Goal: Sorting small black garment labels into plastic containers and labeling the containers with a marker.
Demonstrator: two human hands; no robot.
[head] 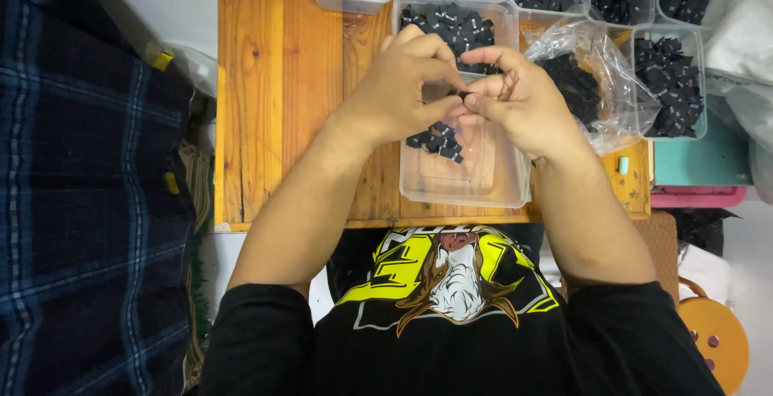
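Note:
My left hand (403,82) and my right hand (519,98) meet fingertip to fingertip over a clear plastic tray (467,187) on a wooden table (274,90). Between the fingertips both hands pinch a small black fabric label (462,95). Below the hands, a small heap of the same black labels (439,140) lies inside the tray. A second clear tray (455,22) packed with black labels sits just beyond the hands.
Several more clear trays of black labels (672,82) line the table's far edge and right side. A clear plastic bag with black labels (584,82) lies right of my right hand. Dark plaid cloth (80,203) fills the left. A teal box (696,162) sits at right.

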